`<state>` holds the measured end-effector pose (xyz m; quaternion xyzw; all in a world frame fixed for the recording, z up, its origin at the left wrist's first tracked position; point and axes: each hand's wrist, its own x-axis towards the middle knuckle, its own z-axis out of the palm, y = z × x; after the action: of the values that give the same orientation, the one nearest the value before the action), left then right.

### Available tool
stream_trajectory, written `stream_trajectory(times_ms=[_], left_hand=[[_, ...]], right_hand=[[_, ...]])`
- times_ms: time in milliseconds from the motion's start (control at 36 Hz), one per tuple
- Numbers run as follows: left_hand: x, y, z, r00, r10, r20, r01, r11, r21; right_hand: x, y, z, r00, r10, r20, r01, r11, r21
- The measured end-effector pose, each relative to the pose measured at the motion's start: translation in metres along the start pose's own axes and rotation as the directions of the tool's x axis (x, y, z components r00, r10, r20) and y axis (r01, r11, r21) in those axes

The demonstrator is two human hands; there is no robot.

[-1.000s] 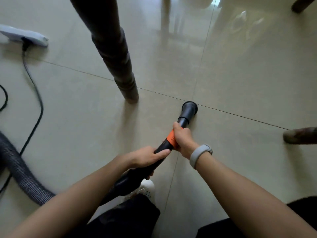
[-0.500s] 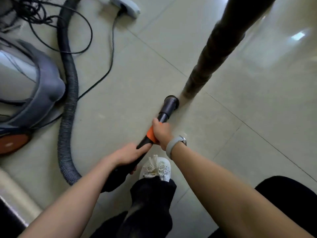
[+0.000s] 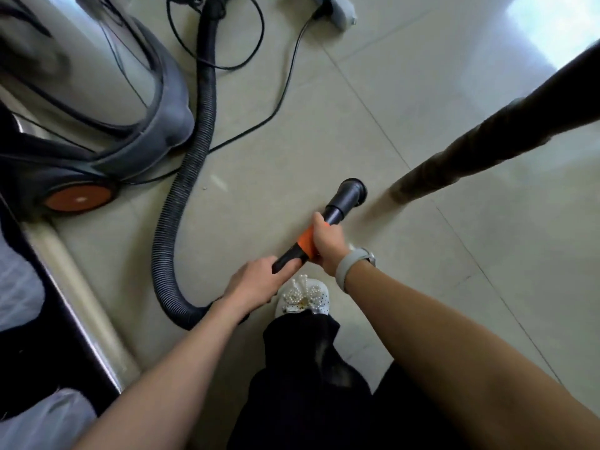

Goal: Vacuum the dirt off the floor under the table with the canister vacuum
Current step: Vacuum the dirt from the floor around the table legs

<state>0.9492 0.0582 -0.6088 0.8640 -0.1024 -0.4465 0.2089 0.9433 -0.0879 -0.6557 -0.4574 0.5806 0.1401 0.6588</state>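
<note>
Take the table leg (image 3: 480, 157) as your reference. Over the last second the view has swung left: a second ago the table leg stood upper centre with only the hose and a power strip in sight, and now it lies at the right edge, with the canister vacuum (image 3: 97, 125) in full view well to its left. The nozzle (image 3: 352, 191), which a second ago sat on the floor (image 3: 454, 287) to the right of the table leg's foot, now sits just to the left of that foot, near it but apart; whether its mouth touches the floor cannot be told. Your grip is unchanged. The fingers of your right hand (image 3: 326, 245) are curled round the orange collar (image 3: 305, 241) of the wand, and the fingers of your left hand (image 3: 256, 280) are wrapped round the black handle behind it. The hose (image 3: 194, 164) loops from your left hand back to the canister vacuum, and the power cord (image 3: 285, 92) runs to the power strip (image 3: 334, 8), both left of the table leg. A small pale speck (image 3: 205, 188) lies on the floor between the hose and the nozzle. Judged from this, the sweep has passed around the table leg's foot and now covers its left side; that speck may be remaining dirt. Watch that the hose loop does not drag the cord.
</note>
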Motion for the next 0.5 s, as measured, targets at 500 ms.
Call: stream_trajectory(times_ms=[500], left_hand=[[-0.089, -0.059, -0.082, 0.884, -0.417, -0.213, 0.330, 0.878, -0.347]], right_hand=[[-0.122, -0.044, 0.152, 0.911, 0.195, 0.362, -0.035, 0.915, -0.402]])
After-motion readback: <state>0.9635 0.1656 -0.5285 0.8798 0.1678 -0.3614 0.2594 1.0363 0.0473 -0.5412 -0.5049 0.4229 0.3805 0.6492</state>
